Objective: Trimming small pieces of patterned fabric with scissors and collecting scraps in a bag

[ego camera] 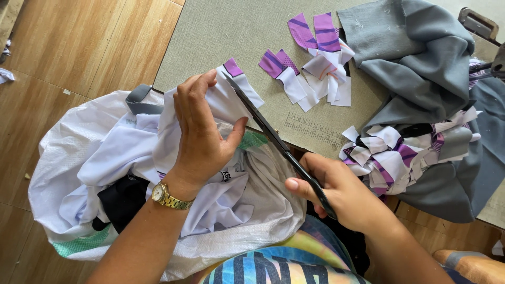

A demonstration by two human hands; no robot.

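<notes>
Nearest me, my right hand (336, 192) is closed around the handles of black scissors (276, 142), whose blades point up and away toward my left hand (202, 134). That hand pinches a white fabric piece with a purple tab (236, 87), thumb just beside the blade. Under it sits a white woven sack (63, 158) of white garments. Beyond the blade tip lie cut purple-and-white fabric pieces (315, 68) on the table (231, 31), beside grey cloth (421, 58).
</notes>
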